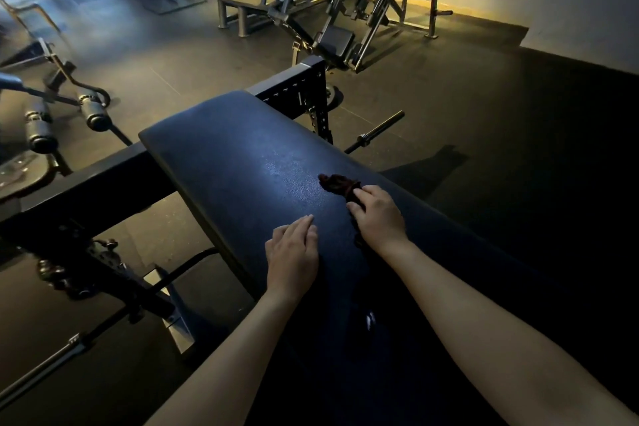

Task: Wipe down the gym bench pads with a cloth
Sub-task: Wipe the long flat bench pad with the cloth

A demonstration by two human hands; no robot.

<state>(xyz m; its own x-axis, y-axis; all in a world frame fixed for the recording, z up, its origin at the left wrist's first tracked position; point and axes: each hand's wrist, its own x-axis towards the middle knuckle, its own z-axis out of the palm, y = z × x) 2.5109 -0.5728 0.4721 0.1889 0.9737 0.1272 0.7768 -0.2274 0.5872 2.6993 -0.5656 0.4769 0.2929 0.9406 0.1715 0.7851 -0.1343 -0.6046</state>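
A long dark blue bench pad (242, 156) runs from the bottom of the view up to the middle, with a shiny patch near its centre. On it lies a dark crumpled cloth (337, 183). My right hand (378, 218) grips the near end of the cloth, fingers curled over it, and presses it onto the pad. My left hand (294, 252) rests flat on the pad near its left edge, fingers straight and holding nothing.
A black steel rack frame (297, 86) crosses behind the pad's far end. A barbell (377, 130) lies on the floor at the right. Padded rollers (93, 112) and a plate-loaded machine (345, 10) stand farther off on the dark rubber floor.
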